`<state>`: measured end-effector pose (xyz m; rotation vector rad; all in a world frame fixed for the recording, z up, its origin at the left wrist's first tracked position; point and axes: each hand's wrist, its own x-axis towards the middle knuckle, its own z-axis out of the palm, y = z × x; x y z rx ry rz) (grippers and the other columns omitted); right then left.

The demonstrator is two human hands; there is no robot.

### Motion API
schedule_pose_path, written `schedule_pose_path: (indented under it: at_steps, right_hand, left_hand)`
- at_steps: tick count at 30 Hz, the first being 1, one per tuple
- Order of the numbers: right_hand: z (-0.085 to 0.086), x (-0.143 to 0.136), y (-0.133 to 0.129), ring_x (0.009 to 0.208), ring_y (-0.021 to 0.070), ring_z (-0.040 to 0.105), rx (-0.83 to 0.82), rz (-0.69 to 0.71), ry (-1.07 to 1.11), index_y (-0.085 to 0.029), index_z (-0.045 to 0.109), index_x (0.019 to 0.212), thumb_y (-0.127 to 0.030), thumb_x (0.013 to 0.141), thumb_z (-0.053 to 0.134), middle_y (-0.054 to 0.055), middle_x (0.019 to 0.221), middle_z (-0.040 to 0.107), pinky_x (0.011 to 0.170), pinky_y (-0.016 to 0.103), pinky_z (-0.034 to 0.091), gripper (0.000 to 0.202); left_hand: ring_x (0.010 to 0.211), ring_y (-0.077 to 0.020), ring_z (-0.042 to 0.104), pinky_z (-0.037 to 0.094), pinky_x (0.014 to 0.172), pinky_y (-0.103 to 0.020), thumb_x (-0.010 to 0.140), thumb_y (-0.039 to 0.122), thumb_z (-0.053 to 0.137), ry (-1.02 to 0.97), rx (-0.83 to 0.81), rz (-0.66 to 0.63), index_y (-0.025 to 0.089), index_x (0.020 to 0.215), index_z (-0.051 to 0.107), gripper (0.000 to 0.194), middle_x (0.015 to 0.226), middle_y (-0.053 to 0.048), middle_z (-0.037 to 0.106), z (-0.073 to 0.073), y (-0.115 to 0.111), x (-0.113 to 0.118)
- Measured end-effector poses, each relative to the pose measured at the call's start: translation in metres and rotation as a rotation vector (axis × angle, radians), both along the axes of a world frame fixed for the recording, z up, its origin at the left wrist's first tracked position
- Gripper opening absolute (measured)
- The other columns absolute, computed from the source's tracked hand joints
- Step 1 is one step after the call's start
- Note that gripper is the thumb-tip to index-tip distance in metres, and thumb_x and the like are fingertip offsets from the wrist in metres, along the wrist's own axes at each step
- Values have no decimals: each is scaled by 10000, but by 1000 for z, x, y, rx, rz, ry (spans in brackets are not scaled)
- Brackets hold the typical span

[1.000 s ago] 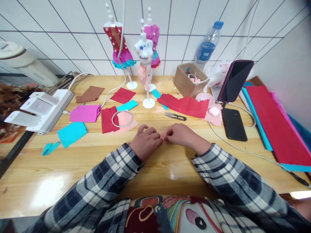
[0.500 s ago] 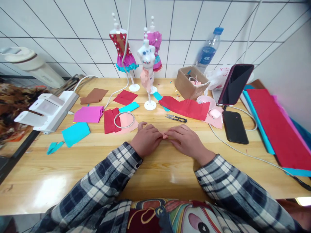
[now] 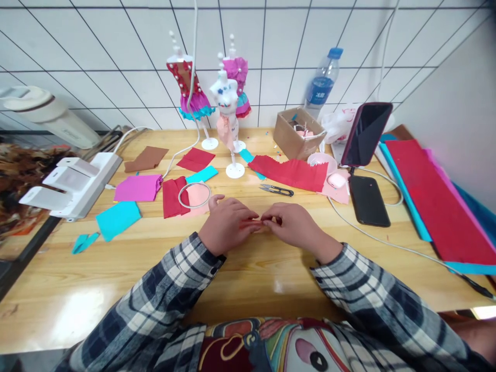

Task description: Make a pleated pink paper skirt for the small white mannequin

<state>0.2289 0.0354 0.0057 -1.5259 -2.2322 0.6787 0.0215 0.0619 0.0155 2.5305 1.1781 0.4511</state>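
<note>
Two hands meet at the table's middle, fingertips pinched from both sides on a small pink scrap (image 3: 259, 223). Left hand (image 3: 226, 224) has its fingers curled, thumb and forefinger closed on the scrap's left end; right hand (image 3: 291, 226) grips the right end the same way, its other fingers tucked under. The scrap sits low over the wooden table (image 3: 155, 258), mostly hidden by fingers; whether it is folded or rolled cannot be told.

Step in hand, as judged: working a small piece of cloth or paper between the fingertips, folding or pleating it. Any further move on so small a piece would call for a tight, even pinch and slow, fine finger work.

Outward from the hands:
- One white ring (image 3: 194, 195) lying on a pink sheet, just beyond the left hand.
- One pair of thread snips (image 3: 276, 190), beyond the right hand, apart from it.
- Three small dress forms (image 3: 226, 103) on white stands near the tiled wall, all dressed.
- One long red strip (image 3: 289, 171) with a ragged edge.
- One cardboard box (image 3: 296, 133); one water bottle (image 3: 321, 85) behind it.
- Two phones: one propped upright (image 3: 366, 133), one flat (image 3: 369, 200).
- One white power strip (image 3: 72, 182) at the left edge.
- Loose coloured pieces: magenta, cyan, brown, red, scattered left of centre.
</note>
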Motion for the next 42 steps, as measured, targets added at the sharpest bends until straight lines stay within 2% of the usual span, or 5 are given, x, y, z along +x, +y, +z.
schedule_pose_path:
  at_steps: [8, 13, 19, 28, 42]
  right_hand:
    - [5, -2, 0, 684, 122, 612, -52, -24, 95, -250, 757, 980, -327, 859, 677, -2, 919, 746, 667, 263, 422, 164]
    - [1, -2, 4, 693, 124, 611, -72, -61, 112, -252, 772, 867, -248, 847, 659, -18, 813, 743, 624, 248, 394, 115]
    - [-9, 3, 20, 674, 137, 629, -323, -41, 49, -254, 787, 800, -230, 805, 668, -27, 742, 749, 584, 239, 386, 121]
    - [-17, 0, 21, 847, 168, 642, -78, 82, -127, -288, 789, 885, -244, 855, 635, -6, 876, 744, 649, 260, 381, 163]
    - [-28, 0, -2, 828, 147, 622, 136, 35, -198, -251, 727, 905, -300, 940, 566, -1, 944, 716, 600, 271, 299, 172]
  left_hand:
    - [874, -223, 651, 210, 978, -528, 868, 345, 634, -34, -30, 48, 278, 826, 753, 143, 830, 1, 772, 2, -3, 2]
    - [892, -222, 658, 237, 966, -511, 862, 375, 635, -18, -79, 60, 269, 798, 745, 165, 839, 6, 765, -1, 0, 1]
    - [1092, -268, 632, 330, 937, -446, 839, 531, 632, 36, -233, -51, 251, 1154, 705, 428, 1136, -64, 735, -8, 17, -4]
    - [927, -240, 635, 222, 973, -524, 801, 315, 641, 114, -189, -57, 262, 794, 751, 122, 849, -9, 749, -21, 24, 10]
    - [891, -227, 641, 206, 1006, -544, 816, 291, 606, 111, -86, -96, 241, 788, 718, 126, 818, -9, 736, -17, 17, -2]
